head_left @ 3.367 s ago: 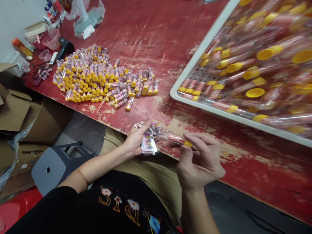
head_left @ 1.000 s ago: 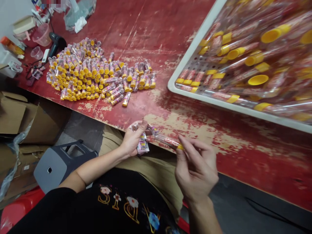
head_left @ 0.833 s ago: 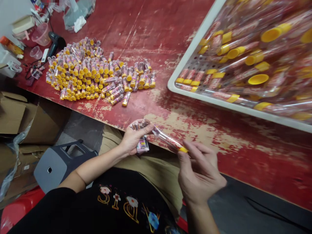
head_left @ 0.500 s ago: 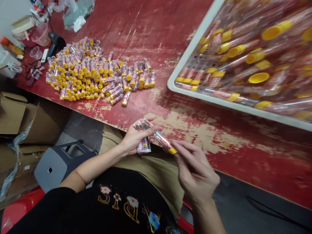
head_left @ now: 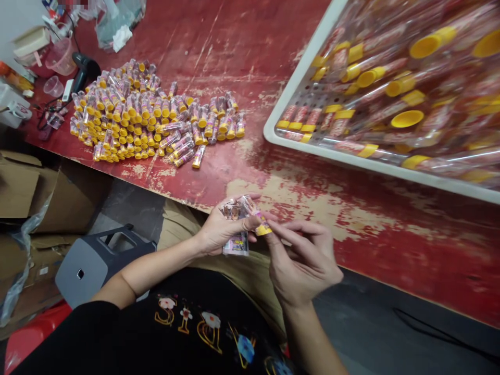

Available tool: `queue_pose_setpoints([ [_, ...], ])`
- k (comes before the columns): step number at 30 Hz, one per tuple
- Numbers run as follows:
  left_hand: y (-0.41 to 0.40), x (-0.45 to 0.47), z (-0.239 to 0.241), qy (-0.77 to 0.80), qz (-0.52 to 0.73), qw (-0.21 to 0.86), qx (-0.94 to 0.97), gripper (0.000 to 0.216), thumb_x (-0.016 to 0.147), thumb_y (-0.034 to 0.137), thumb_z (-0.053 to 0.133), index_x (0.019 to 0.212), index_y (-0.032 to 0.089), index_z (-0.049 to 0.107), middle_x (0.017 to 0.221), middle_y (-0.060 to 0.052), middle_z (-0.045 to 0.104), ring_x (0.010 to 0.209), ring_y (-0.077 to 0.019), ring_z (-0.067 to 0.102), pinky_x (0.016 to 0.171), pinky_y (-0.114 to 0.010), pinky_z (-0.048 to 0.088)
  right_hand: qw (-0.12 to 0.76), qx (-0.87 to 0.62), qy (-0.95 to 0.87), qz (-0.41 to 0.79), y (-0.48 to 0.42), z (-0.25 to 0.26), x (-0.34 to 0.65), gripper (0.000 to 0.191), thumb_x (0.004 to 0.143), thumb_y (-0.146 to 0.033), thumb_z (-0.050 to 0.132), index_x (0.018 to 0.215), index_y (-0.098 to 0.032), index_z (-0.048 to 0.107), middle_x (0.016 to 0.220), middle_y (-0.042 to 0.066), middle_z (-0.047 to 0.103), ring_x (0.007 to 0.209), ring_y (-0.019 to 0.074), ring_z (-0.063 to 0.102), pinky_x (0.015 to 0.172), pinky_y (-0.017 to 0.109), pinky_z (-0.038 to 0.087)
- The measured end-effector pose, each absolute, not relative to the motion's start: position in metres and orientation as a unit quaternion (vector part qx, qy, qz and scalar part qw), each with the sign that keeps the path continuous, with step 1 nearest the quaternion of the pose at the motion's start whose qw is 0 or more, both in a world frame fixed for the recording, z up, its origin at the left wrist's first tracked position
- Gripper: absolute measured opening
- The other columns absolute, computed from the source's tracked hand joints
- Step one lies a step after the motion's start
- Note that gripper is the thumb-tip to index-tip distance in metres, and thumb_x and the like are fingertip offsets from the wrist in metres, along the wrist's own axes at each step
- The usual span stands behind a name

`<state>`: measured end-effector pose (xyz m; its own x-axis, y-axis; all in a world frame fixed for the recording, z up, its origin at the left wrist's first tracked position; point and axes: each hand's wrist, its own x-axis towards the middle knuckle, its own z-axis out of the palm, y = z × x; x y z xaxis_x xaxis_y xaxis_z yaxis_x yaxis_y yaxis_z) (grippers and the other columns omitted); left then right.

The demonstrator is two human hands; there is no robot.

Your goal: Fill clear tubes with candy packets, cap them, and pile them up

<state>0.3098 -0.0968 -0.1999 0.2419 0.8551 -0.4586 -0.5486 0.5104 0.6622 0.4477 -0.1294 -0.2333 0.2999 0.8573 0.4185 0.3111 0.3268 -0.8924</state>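
Between my hands is a small clear tube [head_left: 254,214] with a yellow end and a pink-purple printed wrap. My left hand [head_left: 219,229] grips a stack of flat printed plastic sleeves [head_left: 236,245], its thumb pressed against the tube's side. The fingertips of my right hand [head_left: 302,260] pinch the tube by its yellow end. Past my left hand, on the red table [head_left: 250,161], a big pile of wrapped yellow-ended tubes [head_left: 136,112] lies stacked. A white tray [head_left: 273,122] at the right holds many more tubes with reddish contents.
A dark hair dryer [head_left: 84,70], pink baskets [head_left: 62,57] and a plastic bag [head_left: 117,23] sit at the table's far left. Cardboard boxes [head_left: 23,187] and a grey stool-like object [head_left: 84,271] stand below on the left. A black cord [head_left: 441,333] lies on the floor.
The tube now shows the pink-purple print along its side, where reddish contents showed before. My right hand has come left, closer to my left hand. The view has shifted slightly.
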Motion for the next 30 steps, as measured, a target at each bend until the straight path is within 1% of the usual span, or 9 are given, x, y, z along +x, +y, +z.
queue_pose_setpoints([
  [4,-0.097,0.310,-0.198,0.412,0.456,0.766,0.186,0.091,0.055,0.046,0.103,0.136,0.022,0.069,0.092,-0.007,0.080,0.062,-0.0120,0.066,0.056,-0.022,0.049,0.592,-0.560,-0.536,0.220,-0.124,-0.230,0.446,0.012,0.084,-0.026,0.085,0.096,-0.028,0.086,0.086,0.004,0.066,0.072,0.0138,0.059,0.056,0.027,0.045],
  [7,-0.097,0.308,-0.199,0.421,0.457,0.763,0.178,0.092,0.055,0.046,0.103,0.137,0.023,0.069,0.094,-0.007,0.080,0.062,-0.0124,0.066,0.057,-0.023,0.050,0.585,-0.565,-0.538,0.223,-0.122,-0.231,0.444,0.012,0.084,-0.027,0.085,0.096,-0.027,0.086,0.087,0.005,0.066,0.068,0.0120,0.056,0.051,0.025,0.041],
  [12,-0.091,0.305,-0.204,0.408,0.474,0.765,0.153,0.084,0.059,0.037,0.103,0.134,0.022,0.069,0.095,-0.007,0.080,0.065,-0.0126,0.068,0.059,-0.023,0.052,0.594,-0.541,-0.553,0.221,-0.120,-0.234,0.441,0.016,0.085,-0.023,0.084,0.100,-0.028,0.086,0.089,0.004,0.067,0.074,0.0137,0.061,0.058,0.027,0.047],
  [14,-0.084,0.303,-0.208,0.412,0.496,0.755,0.117,0.072,0.063,0.033,0.101,0.127,0.020,0.071,0.098,-0.007,0.080,0.068,-0.0129,0.070,0.059,-0.022,0.052,0.596,-0.538,-0.551,0.226,-0.106,-0.237,0.438,0.012,0.086,-0.025,0.083,0.098,-0.026,0.086,0.088,0.004,0.066,0.077,0.0153,0.062,0.062,0.029,0.051],
  [18,-0.069,0.298,-0.218,0.435,0.535,0.723,-0.040,0.027,0.086,0.032,0.083,0.103,0.014,0.071,0.098,-0.010,0.079,0.077,-0.0157,0.075,0.060,-0.020,0.053,0.603,-0.521,-0.567,0.208,-0.024,-0.248,0.412,0.015,0.090,-0.037,0.078,0.096,-0.024,0.084,0.090,0.005,0.063,0.087,0.0197,0.064,0.077,0.037,0.057],
  [20,-0.066,0.294,-0.221,0.442,0.536,0.713,-0.093,0.015,0.093,0.022,0.071,0.105,0.013,0.070,0.100,-0.012,0.079,0.083,-0.0175,0.077,0.066,-0.022,0.056,0.605,-0.512,-0.585,0.171,0.031,-0.252,0.390,0.020,0.092,-0.040,0.075,0.097,-0.021,0.082,0.092,0.006,0.062,0.090,0.0210,0.063,0.082,0.040,0.057],
  [24,-0.073,0.283,-0.222,0.464,0.553,0.688,-0.072,0.033,0.092,0.004,0.063,0.124,0.013,0.065,0.112,-0.016,0.079,0.099,-0.0217,0.079,0.076,-0.025,0.058,0.522,-0.486,-0.689,0.129,0.097,-0.244,0.369,0.021,0.099,-0.033,0.063,0.099,-0.019,0.079,0.100,0.010,0.066,0.094,0.0207,0.064,0.084,0.038,0.056],
  [27,-0.075,0.276,-0.221,0.469,0.573,0.671,-0.027,0.036,0.095,0.009,0.066,0.130,0.013,0.061,0.120,-0.018,0.078,0.107,-0.0234,0.078,0.081,-0.028,0.060,0.471,-0.511,-0.712,0.099,0.099,-0.226,0.403,0.025,0.100,-0.028,0.058,0.110,-0.017,0.078,0.109,0.011,0.069,0.099,0.0201,0.066,0.087,0.038,0.053],
  [30,-0.070,0.274,-0.220,0.457,0.579,0.675,0.003,0.027,0.100,0.014,0.063,0.127,0.015,0.062,0.122,-0.016,0.078,0.106,-0.0221,0.078,0.082,-0.029,0.062,0.352,-0.669,-0.653,0.049,0.102,-0.210,0.458,0.028,0.095,-0.027,0.062,0.105,-0.006,0.079,0.112,0.017,0.072,0.115,0.0273,0.066,0.095,0.047,0.046],
])
